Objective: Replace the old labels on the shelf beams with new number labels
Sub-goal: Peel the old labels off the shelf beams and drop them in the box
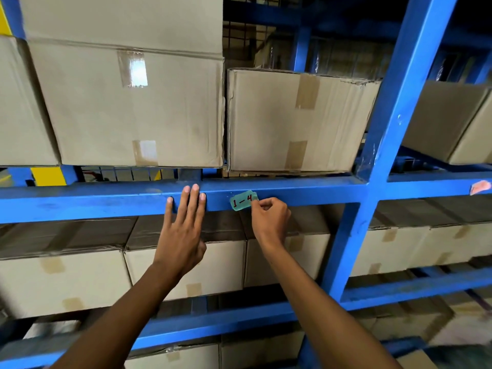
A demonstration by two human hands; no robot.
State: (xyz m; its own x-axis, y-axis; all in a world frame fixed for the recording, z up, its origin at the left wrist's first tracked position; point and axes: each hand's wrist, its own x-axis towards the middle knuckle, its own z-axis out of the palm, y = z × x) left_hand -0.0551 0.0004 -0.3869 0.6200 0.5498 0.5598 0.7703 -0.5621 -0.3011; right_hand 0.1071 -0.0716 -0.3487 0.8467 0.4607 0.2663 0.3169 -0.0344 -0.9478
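A blue shelf beam (93,201) runs across the middle of the view. On its front face sits a teal label (241,200) with "1-4" written in red; its right end is curled away from the metal. My right hand (270,217) pinches that right end between thumb and fingers. My left hand (185,222) lies flat against the beam just left of the label, fingers spread and pointing up, holding nothing. A pink label (480,187) is stuck on the beam of the neighbouring bay at the far right.
Large taped cardboard boxes (133,102) stand on the shelf above the beam, and more boxes (66,278) fill the shelf below. A blue upright post (386,145) rises to the right of the label. Another beam (213,323) crosses lower down.
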